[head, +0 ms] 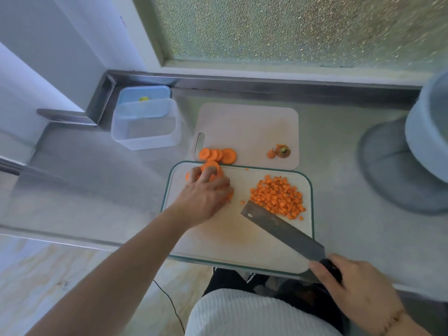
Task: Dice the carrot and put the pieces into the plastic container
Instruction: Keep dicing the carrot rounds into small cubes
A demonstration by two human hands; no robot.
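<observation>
Carrot slices (210, 169) sit at far left of the green-rimmed cutting board (242, 238), mostly hidden under the left hand (204, 194); fingers curled down onto them, grip pressing the stack, exact count of slices unclear. More round slices (218, 155) lie fanned on the near left edge of a second, pale board (247, 127) just beyond, touching or overlapping the first board's far edge. Diced carrot pile (277, 197) on right half of green-rimmed board, a few stray bits (242, 202) beside it. Carrot top and end scrap (281, 152) on near right of pale board. Right hand (356, 284) wraps the knife (281, 226) handle, grip closed round it; handle mostly hidden by fingers, blade angled far-left with its tip just beside the dice pile, whether it touches the board can't tell. Plastic container (145, 127) stands far left on the steel tabletop (351, 190), apart from both boards, no carrot visible inside; a blue lid (144, 94) stands behind it, partly hidden. Grey-blue bowl-like item (424, 132) at right, cut off by frame edge, blurred. Frosted window (291, 27) beyond the tabletop.
</observation>
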